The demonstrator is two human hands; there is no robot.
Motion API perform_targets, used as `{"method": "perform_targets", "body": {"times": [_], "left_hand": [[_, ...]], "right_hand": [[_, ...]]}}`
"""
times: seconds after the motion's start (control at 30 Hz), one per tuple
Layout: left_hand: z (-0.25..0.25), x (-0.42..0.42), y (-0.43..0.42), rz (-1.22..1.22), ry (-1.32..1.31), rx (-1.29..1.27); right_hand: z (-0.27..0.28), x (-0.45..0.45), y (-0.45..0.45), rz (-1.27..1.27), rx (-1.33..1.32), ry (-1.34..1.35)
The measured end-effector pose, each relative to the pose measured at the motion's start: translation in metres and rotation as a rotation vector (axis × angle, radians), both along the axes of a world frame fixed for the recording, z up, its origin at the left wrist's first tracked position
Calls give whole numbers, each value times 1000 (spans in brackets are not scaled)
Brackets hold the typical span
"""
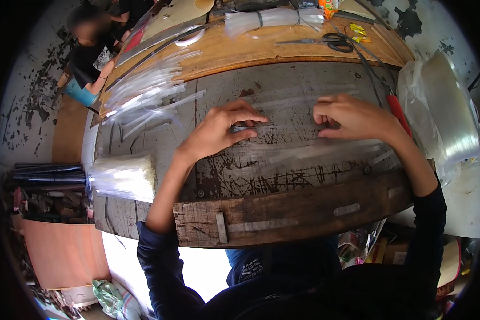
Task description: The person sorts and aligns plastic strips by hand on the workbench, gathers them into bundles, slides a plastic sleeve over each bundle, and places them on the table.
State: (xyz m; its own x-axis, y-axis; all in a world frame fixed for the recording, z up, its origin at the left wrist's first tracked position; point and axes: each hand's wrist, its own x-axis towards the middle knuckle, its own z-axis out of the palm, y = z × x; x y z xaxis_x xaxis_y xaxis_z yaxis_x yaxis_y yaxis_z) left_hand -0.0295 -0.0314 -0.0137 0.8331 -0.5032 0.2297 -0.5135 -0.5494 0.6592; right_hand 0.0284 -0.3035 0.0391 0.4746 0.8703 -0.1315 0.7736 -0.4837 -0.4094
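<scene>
My left hand [226, 125] hovers over the scratched grey work surface, its thumb and fingers apart. A whitish sliver of clear plastic strip shows beneath its curved fingers; I cannot tell whether they touch it. Opposite it, my right hand [352, 118] has curled fingers, with a gap between fingertips and thumb, and no held thing shows. Clear plastic strips [304, 154] lie spread on the surface just in front of both hands. More see-through strips [304, 96] lie beyond the hands, faint against the grey.
Loose strips [144, 90] pile up at left, near a bundled stack [124, 176]. A thick wooden beam [293, 210] edges the near side. Scissors [330, 41] and a tied bundle [274, 20] rest on the far board. A plastic roll [445, 106] stands right. A person [90, 53] sits far left.
</scene>
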Motion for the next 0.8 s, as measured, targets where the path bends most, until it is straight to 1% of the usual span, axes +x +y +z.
{"method": "perform_targets", "body": {"times": [0.13, 0.2, 0.23, 0.3, 0.33, 0.4, 0.43, 0.5, 0.53, 0.6, 0.63, 0.67, 0.73, 0.77, 0.8], "left_hand": [[0, 0, -1, 1, -69, -9], [3, -3, -4, 19, -273, 87], [3, -3, -4, 18, -273, 87], [-1, -3, -4, 48, -406, 177], [-4, -2, -2, 48, -406, 176], [-9, 1, 1, 105, -458, 186], [-9, 2, 1, 106, -459, 185], [-9, 7, 2, 199, -539, 143], [-10, 8, 2, 198, -538, 142], [-10, 11, 3, 273, -560, 158], [-10, 11, 1, 272, -559, 157], [-11, 11, -1, 299, -557, 121], [-10, 11, -3, 329, -558, 86], [-10, 11, -3, 313, -534, 50], [-10, 11, -2, 297, -510, 15]], "right_hand": [[-4, 3, 0, 42, 3, -55], [-7, 4, 1, 38, -33, -85], [-7, 3, 1, 37, -33, -85], [-7, 2, 2, 44, -7, -94], [-9, 3, 1, 43, -8, -94], [-16, 5, 0, 59, 95, -167], [-17, 6, -1, 60, 94, -168], [-17, 13, -4, 29, 194, -195], [-16, 16, -5, 29, 193, -194], [-11, 24, -8, -82, 215, -255], [-12, 27, -13, -128, 190, -295], [-12, 26, -13, -128, 190, -296], [-13, 20, -13, -183, 200, -465], [-10, 17, -11, -179, 201, -467], [-4, 12, -7, -80, 147, -287]]}}
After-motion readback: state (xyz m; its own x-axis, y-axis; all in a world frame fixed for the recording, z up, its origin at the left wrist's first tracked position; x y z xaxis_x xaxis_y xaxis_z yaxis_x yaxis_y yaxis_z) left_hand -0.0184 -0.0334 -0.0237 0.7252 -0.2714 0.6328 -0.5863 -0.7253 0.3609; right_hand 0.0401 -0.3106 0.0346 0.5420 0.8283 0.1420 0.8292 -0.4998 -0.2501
